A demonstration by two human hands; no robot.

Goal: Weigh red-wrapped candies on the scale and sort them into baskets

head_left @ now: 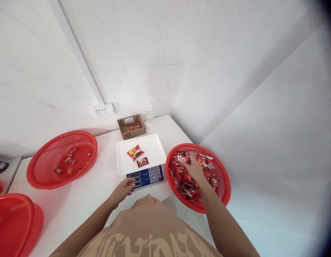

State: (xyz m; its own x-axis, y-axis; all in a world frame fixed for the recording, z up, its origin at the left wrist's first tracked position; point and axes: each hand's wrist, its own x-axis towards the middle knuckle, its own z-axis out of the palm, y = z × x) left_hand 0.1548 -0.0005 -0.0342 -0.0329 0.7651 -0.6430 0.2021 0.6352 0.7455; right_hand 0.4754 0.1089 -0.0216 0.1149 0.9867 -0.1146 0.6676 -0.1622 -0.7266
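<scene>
My right hand [194, 169] reaches into a red plastic basket [226, 185] heaped with small red snack packets. Its thumb and fingers close around a red-and-white snack packet [183, 159] on the pile. My left hand [123, 190] is by the front left corner of a blue digital scale [146, 179], fingers loosely bent and apart, holding nothing. A white tray [154, 151] sits on top of the scale. On it lie a red-and-yellow packet [135, 152] and a smaller dark red packet [142, 162].
Behind the tray stands an open cardboard box [133, 133] with a few red packets, beside a clear plastic bottle [149, 111]. To the left, a red basket [34, 178] holds several small packets; another red basket [31, 217] is nearer. Walls rise behind and right.
</scene>
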